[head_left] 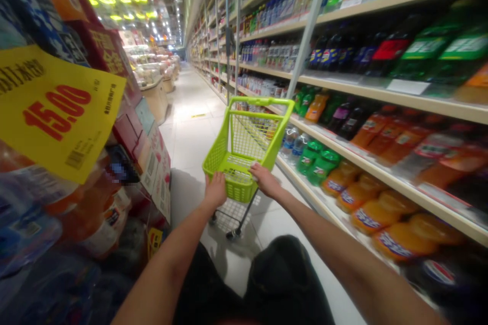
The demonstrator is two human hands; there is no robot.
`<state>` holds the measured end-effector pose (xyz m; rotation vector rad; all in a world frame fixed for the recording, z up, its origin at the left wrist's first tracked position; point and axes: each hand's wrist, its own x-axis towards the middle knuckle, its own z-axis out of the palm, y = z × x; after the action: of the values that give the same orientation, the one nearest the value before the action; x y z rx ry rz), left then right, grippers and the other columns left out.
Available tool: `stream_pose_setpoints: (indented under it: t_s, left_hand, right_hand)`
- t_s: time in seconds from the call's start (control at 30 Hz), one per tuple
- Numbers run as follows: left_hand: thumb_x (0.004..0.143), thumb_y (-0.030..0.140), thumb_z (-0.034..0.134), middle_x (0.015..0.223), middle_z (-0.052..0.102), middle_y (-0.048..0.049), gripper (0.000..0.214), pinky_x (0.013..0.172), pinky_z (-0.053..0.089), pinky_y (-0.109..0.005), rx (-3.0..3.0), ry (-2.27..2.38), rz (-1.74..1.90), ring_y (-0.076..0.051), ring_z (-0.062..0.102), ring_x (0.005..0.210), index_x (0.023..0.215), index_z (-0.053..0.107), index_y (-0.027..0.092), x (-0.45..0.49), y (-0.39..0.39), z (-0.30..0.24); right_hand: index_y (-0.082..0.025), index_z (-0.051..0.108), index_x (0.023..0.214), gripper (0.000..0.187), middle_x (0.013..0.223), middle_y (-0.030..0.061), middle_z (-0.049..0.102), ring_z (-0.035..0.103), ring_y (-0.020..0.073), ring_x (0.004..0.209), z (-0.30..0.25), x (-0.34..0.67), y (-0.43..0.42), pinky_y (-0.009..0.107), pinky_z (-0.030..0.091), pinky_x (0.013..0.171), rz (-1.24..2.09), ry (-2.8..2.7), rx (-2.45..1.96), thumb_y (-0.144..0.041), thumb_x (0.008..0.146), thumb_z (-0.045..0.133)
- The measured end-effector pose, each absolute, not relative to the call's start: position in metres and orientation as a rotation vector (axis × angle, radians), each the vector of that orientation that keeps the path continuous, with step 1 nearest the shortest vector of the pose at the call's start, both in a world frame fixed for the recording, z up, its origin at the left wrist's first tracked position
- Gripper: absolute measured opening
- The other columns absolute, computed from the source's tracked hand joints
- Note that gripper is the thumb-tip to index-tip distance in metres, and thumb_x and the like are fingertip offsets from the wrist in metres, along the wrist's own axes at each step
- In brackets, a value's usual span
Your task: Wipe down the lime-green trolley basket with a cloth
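A lime-green plastic shopping cart point(240, 192) stands in the aisle in front of me, its basket empty and its wheeled dark frame below. The near rim of the basket is in both my hands. My left hand point(216, 189) is closed over the left corner, fingers partly out of sight. On the right corner my right hand point(264, 180) is closed too, with its fingertips over the edge. The cart's handle bar point(263, 101) rises at the far side, away from my hands.
Long shelves point(381, 90) of soda bottles line the right side; orange soda bottles point(381, 212) lie on the lowest level. Stacked drinks and cartons crowd the left, with a yellow price sign point(63, 111) jutting out. A pale tiled floor point(186, 137) runs ahead between them.
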<state>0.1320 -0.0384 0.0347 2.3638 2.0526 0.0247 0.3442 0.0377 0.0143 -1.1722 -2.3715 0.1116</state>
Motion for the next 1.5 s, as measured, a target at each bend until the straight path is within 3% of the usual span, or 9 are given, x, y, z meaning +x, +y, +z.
stream_pose_setpoints:
  t_s: [0.17,0.37,0.87,1.1,1.3,1.4,1.5]
  left_hand:
    - [0.075,0.017,0.038,0.147,0.024,-0.0150,0.065,0.109,0.010,-0.054,2.384,2.080,0.024,-0.026,0.017,0.136,0.138,0.024,0.005,0.145,-0.036,0.029]
    - [0.077,0.019,0.039,0.149,0.020,-0.0138,0.066,0.109,0.010,-0.053,2.365,2.107,0.011,-0.026,0.012,0.138,0.140,0.021,0.008,0.141,-0.039,0.029]
    - [0.077,0.014,0.036,0.139,0.040,-0.0139,0.056,0.108,0.010,-0.056,2.476,1.997,0.084,-0.024,0.031,0.131,0.133,0.036,0.012,0.154,-0.039,0.041]
    - [0.072,0.015,0.042,0.149,0.021,-0.0117,0.071,0.109,0.011,-0.054,2.470,2.012,0.037,-0.024,0.014,0.137,0.140,0.022,0.011,0.154,-0.048,0.028]
    - [0.074,0.019,0.043,0.149,0.019,-0.0112,0.069,0.110,0.014,-0.051,2.408,2.031,0.032,-0.022,0.013,0.138,0.139,0.022,0.011,0.146,-0.050,0.031]
    - [0.075,0.020,0.045,0.150,0.014,-0.0117,0.069,0.109,0.017,-0.050,2.300,2.110,0.031,-0.022,0.011,0.138,0.139,0.021,0.011,0.137,-0.048,0.034]
    - [0.073,0.017,0.045,0.151,0.012,-0.0103,0.071,0.109,0.016,-0.051,2.324,2.055,-0.005,-0.022,0.011,0.138,0.140,0.020,0.012,0.131,-0.047,0.035]
  right_hand:
    - [-0.013,0.059,0.113,0.049,0.123,0.0140,0.056,0.042,0.0241,0.123,0.010,0.333,0.006,0.044,0.034,0.101,0.154,-2.342,-1.128,0.000,0.067,0.049]
    - [-0.016,0.056,0.117,0.047,0.129,0.0147,0.051,0.036,0.0245,0.128,-0.005,0.332,-0.016,0.050,0.030,0.101,0.113,-2.305,-1.167,0.000,0.074,0.045]
    - [-0.013,0.053,0.119,0.044,0.130,0.0165,0.048,0.033,0.0262,0.129,0.001,0.366,-0.003,0.051,0.028,0.102,0.019,-2.193,-1.558,-0.001,0.080,0.036]
    - [-0.010,0.052,0.120,0.046,0.130,0.0184,0.048,0.033,0.0257,0.129,-0.012,0.340,-0.003,0.049,0.030,0.102,0.018,-2.022,-1.528,0.000,0.078,0.038]
    - [-0.012,0.050,0.124,0.048,0.130,0.0151,0.049,0.034,0.0220,0.129,-0.018,0.305,-0.004,0.044,0.029,0.105,0.059,-2.150,-1.319,0.000,0.079,0.035]
    - [-0.011,0.048,0.126,0.044,0.133,0.0167,0.046,0.035,0.0225,0.128,-0.015,0.320,-0.002,0.044,0.028,0.106,0.049,-2.160,-1.358,-0.006,0.083,0.039]
    - [-0.017,0.047,0.126,0.040,0.135,0.0134,0.043,0.038,0.0250,0.125,-0.011,0.334,0.003,0.049,0.027,0.105,0.037,-2.150,-1.373,-0.021,0.086,0.048]
